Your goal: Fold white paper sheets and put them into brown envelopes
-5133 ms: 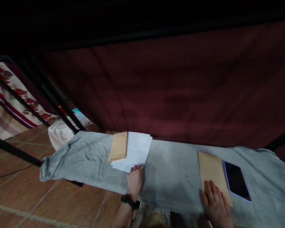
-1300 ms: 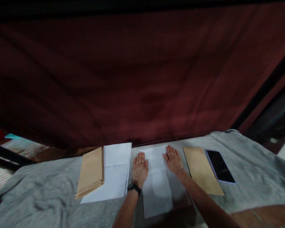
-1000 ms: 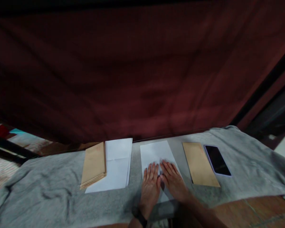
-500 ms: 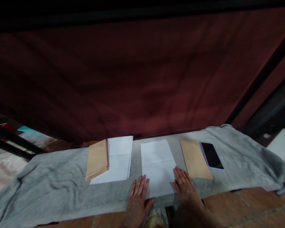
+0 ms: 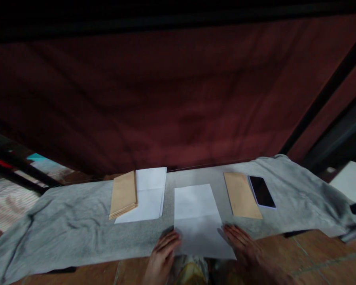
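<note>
Head: left hand (image 5: 162, 252) at paper (image 5: 198, 221)

The right hand (image 5: 240, 240) is blurred, its contact with the paper (image 5: 198, 215) unclear. The brown stack (image 5: 124, 193) hides one part of the white sheets (image 5: 150, 194).

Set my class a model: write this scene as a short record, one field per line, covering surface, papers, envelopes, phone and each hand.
Surface: gray cloth
Centre: creased white sheet, between the hands
Left side: stack of brown envelopes, partly over other white sheets
Right side: single brown envelope, beside dark-screened smartphone
Left hand: at centre sheet's left edge
Right hand: at its right edge, blurred
</note>
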The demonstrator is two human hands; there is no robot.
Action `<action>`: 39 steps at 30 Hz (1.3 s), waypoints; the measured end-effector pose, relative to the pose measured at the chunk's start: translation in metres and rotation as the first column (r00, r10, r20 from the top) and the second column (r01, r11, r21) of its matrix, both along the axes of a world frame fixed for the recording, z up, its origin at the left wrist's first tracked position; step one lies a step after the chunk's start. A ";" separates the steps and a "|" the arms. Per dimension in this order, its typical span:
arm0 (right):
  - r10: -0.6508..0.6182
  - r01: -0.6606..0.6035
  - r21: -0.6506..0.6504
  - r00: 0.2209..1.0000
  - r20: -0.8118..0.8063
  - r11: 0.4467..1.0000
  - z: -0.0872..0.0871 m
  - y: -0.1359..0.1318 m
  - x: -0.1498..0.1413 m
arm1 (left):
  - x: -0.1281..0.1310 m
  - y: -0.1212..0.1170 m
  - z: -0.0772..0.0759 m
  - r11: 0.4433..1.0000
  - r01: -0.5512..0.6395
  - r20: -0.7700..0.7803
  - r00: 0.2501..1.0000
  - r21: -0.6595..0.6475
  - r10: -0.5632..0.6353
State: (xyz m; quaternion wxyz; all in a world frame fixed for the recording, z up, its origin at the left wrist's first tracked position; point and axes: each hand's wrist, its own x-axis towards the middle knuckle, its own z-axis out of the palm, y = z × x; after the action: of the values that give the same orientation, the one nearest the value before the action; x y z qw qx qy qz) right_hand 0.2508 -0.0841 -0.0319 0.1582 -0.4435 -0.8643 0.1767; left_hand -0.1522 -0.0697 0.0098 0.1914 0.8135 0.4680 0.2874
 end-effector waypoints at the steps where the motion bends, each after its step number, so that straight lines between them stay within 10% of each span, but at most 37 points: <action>1: -0.039 0.038 -0.039 0.998 -0.046 0.999 0.002 0.002 0.002 | 0.000 0.001 0.006 0.999 -0.031 0.080 0.996 -0.039 0.034; 8: -0.396 0.353 -0.179 0.817 -0.419 0.918 0.003 0.057 -0.037 | 0.026 0.042 0.029 0.884 -0.265 0.390 0.822 -0.385 0.416; 15: -0.514 0.553 -0.008 0.769 -0.380 0.833 -0.004 0.095 -0.070 | 0.046 0.098 0.007 0.782 -0.447 0.533 0.573 -0.435 0.623; 23: -0.564 0.575 0.275 0.816 -0.127 0.771 -0.006 0.096 -0.080 | 0.050 0.101 -0.030 0.824 -0.518 0.311 0.763 -0.230 0.567; 31: -0.618 0.605 0.323 0.783 -0.075 0.728 -0.008 0.095 -0.082 | 0.057 0.093 -0.029 0.834 -0.530 -0.069 0.836 0.153 0.544; 39: -0.353 0.353 0.278 0.934 -0.052 0.893 0.000 0.134 -0.157 | 0.115 0.113 -0.044 0.931 -0.270 -0.403 0.845 0.247 0.352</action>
State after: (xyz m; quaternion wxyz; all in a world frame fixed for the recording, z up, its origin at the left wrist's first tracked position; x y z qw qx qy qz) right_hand 0.0936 0.0503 -0.0322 0.2492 -0.5659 -0.7857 0.0196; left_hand -0.0371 0.0436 -0.0346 -0.0431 0.7841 0.5968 0.1646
